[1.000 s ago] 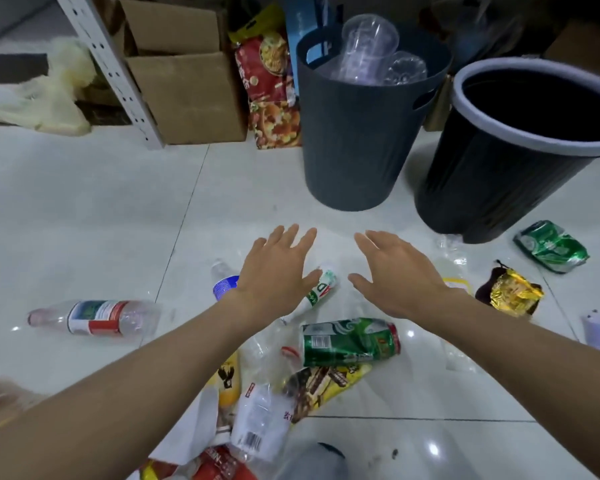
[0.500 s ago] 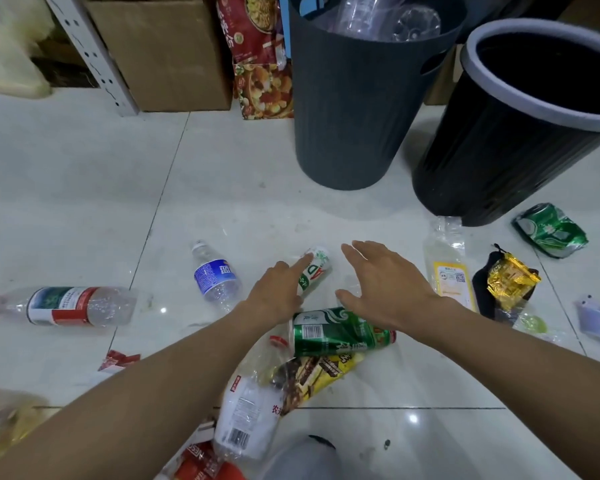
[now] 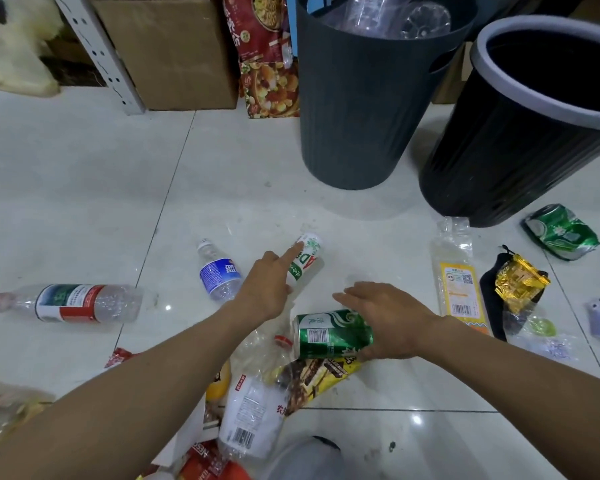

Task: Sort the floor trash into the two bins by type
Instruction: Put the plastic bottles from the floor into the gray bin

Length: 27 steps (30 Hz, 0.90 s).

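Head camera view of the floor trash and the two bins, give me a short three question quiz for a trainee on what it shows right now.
1. True or false: the grey plastic bin already holds clear plastic items.
2. Which thing does the right hand rest on?
A. the crushed green metal can beside the black bin
B. the uncrushed green metal can
C. the blue-labelled clear bottle
3. Fill in: the left hand touches the small white ____ with green and red print.

Key: 1 true; 2 B; 3 bottle
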### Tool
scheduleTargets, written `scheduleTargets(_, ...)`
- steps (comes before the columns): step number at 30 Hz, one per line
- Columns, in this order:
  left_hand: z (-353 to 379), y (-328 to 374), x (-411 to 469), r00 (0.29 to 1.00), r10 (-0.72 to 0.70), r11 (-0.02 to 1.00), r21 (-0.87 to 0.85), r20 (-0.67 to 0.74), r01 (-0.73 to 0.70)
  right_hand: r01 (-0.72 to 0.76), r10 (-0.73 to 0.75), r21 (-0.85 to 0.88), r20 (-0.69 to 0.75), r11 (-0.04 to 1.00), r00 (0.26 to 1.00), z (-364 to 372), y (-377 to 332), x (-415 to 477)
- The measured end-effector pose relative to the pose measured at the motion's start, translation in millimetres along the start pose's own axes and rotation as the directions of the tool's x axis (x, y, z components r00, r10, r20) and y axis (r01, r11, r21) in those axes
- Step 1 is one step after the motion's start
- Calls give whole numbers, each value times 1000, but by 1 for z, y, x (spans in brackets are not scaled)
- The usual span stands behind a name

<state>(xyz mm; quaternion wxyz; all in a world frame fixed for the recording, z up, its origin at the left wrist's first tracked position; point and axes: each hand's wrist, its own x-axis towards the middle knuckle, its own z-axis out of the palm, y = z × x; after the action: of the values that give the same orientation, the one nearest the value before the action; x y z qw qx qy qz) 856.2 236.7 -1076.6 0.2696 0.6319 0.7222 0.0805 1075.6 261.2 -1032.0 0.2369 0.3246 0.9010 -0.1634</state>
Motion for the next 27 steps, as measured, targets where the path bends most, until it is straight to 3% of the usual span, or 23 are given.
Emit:
scheduleTargets(7,-1,3,-4,1000,23,999,-22,-15,-23,65,-72,-167,-34,984,997,13,-2,6)
scheduleTargets(13,-4,10,-5,999,34,999,-27,-37,-35,56,-68,-141,-77,988,995,18,0,3)
scheduleTargets(27,-68,25,-2,976,32,998,-52,-216,-44,-106,217,330,-321,938,922,-21,17,-10)
